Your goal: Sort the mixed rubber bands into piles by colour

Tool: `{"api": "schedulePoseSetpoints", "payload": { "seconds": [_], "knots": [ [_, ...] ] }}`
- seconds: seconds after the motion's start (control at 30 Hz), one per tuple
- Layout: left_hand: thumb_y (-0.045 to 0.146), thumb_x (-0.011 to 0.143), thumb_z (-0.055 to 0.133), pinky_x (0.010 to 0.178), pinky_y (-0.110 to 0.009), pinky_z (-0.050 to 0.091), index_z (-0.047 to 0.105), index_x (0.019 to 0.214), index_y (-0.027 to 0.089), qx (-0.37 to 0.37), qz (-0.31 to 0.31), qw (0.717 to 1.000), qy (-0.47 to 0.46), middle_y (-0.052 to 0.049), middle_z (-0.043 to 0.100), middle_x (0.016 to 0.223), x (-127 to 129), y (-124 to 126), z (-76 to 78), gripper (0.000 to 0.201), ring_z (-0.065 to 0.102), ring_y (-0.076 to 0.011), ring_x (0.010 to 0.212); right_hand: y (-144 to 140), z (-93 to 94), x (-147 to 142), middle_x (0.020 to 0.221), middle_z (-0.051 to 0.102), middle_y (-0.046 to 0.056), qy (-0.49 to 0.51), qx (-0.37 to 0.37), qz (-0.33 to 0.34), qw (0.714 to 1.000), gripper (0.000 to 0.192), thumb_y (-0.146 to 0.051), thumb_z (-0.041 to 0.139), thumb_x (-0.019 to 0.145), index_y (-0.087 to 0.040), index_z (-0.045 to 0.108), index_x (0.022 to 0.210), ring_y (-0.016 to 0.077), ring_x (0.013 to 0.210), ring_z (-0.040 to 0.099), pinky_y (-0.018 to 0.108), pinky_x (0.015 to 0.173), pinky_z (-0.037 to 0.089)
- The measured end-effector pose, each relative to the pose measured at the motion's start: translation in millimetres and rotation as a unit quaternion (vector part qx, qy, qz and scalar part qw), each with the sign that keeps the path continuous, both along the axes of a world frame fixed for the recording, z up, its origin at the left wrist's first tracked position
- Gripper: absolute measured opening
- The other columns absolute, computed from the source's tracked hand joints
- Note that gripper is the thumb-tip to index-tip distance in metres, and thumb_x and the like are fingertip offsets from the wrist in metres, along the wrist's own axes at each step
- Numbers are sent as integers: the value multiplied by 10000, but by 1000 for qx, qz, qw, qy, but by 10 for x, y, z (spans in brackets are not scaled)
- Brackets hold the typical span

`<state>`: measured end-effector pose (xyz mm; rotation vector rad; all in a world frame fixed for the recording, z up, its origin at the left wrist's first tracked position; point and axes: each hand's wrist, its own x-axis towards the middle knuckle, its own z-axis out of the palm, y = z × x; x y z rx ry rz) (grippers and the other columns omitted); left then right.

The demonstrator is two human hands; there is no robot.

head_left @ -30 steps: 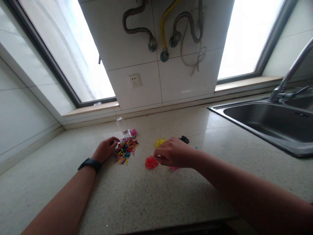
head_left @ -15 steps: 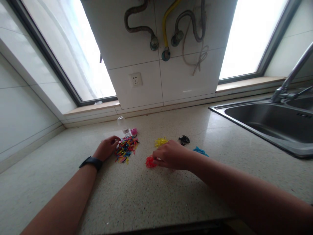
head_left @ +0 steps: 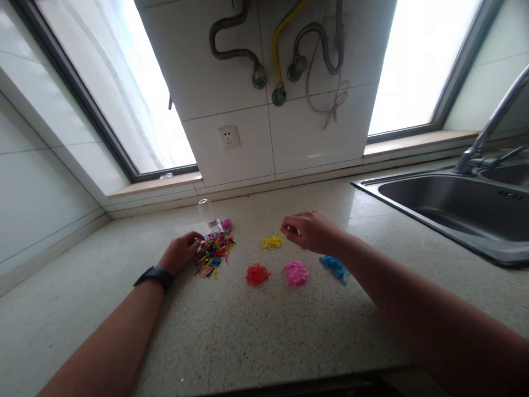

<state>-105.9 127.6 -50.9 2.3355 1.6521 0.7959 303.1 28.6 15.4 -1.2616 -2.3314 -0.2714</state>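
Note:
My left hand (head_left: 182,252), with a dark band on the wrist, rests at the left edge of a mixed pile of small rubber bands (head_left: 215,251). Its fingers are curled together at the pile, and whatever they pinch is too small to make out. To the right of the yellow rubber bands (head_left: 273,241), my right hand (head_left: 311,230) hovers with fingertips closed; anything between them does not show. In front of it lie red rubber bands (head_left: 257,274), pink rubber bands (head_left: 296,273) and blue rubber bands (head_left: 334,268). The black pile is hidden by my right hand.
Behind the mixed pile are a clear plastic bottle (head_left: 207,214) and a pink cap (head_left: 226,223). A steel sink (head_left: 433,209) with a faucet (head_left: 475,157) is set into the speckled counter (head_left: 231,331) at right. Hoses and a socket (head_left: 228,137) are on the tiled wall.
My right hand has moved from the red pile up and to the right, uncovering the red and pink piles and covering the black one. My left hand has stayed at the mixed pile.

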Motion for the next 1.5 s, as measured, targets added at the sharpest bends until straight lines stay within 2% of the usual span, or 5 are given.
{"api": "schedulePoseSetpoints", "payload": {
  "seconds": [0.23,0.4,0.67,1.03,1.5],
  "knots": [
    [435,879,459,597,-251,398,703,995,190,8,11,1000,14,-1,647,668,0,-4,18,365,585,-169,624,354,-177,517,713,690,7,81,-1,-156,984,256,-380,505,899,-232,710,863,147,640,590,261,583,299],
    [422,894,444,623,-253,412,688,1098,196,15,22,999,37,-11,661,721,-5,17,14,390,610,-174,663,602,-422,804,699,692,32,132,-109,-212,962,298,-409,507,885,-215,728,833,156,621,584,260,552,324],
    [434,901,449,661,-265,425,633,1293,227,-7,52,995,88,-39,732,859,-25,62,1,480,666,-196,749,725,-566,853,795,725,49,108,-164,-206,958,280,-397,537,858,-226,758,866,171,682,607,268,587,357],
    [504,886,470,632,-265,418,724,1023,233,-13,51,995,86,-31,723,779,1,58,13,396,663,-200,709,746,-579,871,782,725,59,108,-169,-206,958,286,-402,536,864,-217,754,884,178,682,618,269,595,378],
    [524,869,485,616,-266,414,709,994,226,-12,36,997,66,-13,697,737,-11,60,0,393,643,-187,670,723,-558,861,827,732,55,100,-168,-207,959,290,-402,530,866,-224,756,890,186,736,633,268,612,377]
  ]
}}
